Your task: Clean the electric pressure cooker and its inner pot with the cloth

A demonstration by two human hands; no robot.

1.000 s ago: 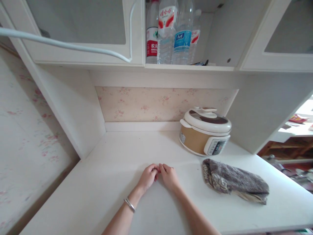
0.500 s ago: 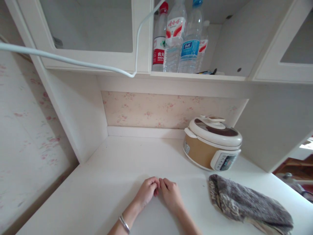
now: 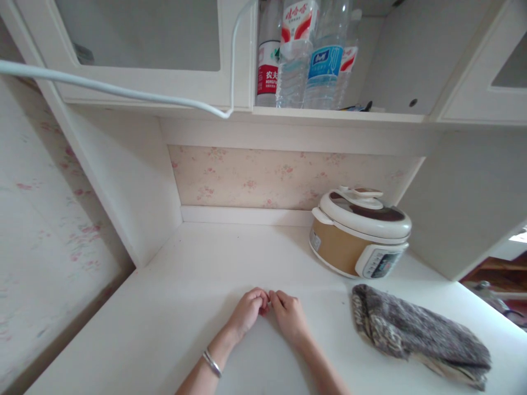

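Observation:
My left hand (image 3: 248, 311) and my right hand (image 3: 290, 315) rest side by side on the white countertop (image 3: 197, 285), knuckles touching, fingers curled under. Whatever may sit between the fingertips is too small to make out. A silver bracelet (image 3: 211, 363) circles my left wrist. A folded grey-brown patterned cloth (image 3: 415, 333) lies on the counter to the right of my right hand, apart from it.
A beige and white rice cooker (image 3: 360, 233) stands at the back right against the floral wall. Several water bottles (image 3: 307, 52) fill the open shelf above. A white cable (image 3: 123, 93) runs across the cabinet front. The counter's left edge drops beside a wall.
The hands keep their pose, fingers curled together. The view has shifted slightly, so the cooker and cloth sit a little differently in the picture.

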